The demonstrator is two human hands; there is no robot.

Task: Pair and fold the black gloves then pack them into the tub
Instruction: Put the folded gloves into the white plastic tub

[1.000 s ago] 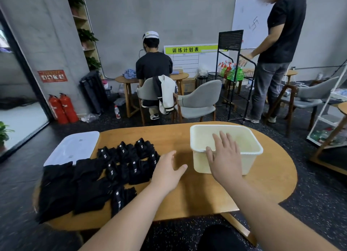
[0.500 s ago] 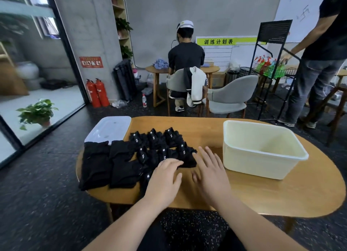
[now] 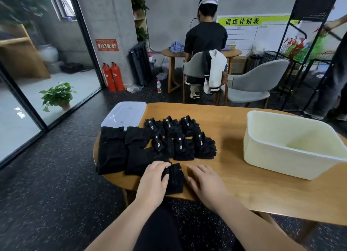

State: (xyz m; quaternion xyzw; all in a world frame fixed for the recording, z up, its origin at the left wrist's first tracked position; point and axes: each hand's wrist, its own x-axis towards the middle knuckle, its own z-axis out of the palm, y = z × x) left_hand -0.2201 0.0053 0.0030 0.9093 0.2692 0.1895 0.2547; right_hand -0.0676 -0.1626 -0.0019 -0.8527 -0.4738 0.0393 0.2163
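Near the table's front edge lies one folded black glove bundle. My left hand covers its left side, fingers curled over its edge. My right hand lies flat on the wood just right of the bundle, fingers straight, pointing left and not touching it. Behind it, several folded black glove bundles with white tags sit in two rows. To their left lie two flat stacks of black gloves. The cream plastic tub stands at the right with nothing visible inside it.
A translucent white lid lies at the back left of the oval wooden table. Beyond the table are grey chairs, a seated person facing away, a black wire rack and a standing person at the far right.
The view has swung left and down. Both hands drew back from the tub toward the table's front edge. My left hand now lies on the nearest folded bundle, and my right hand sits beside it.
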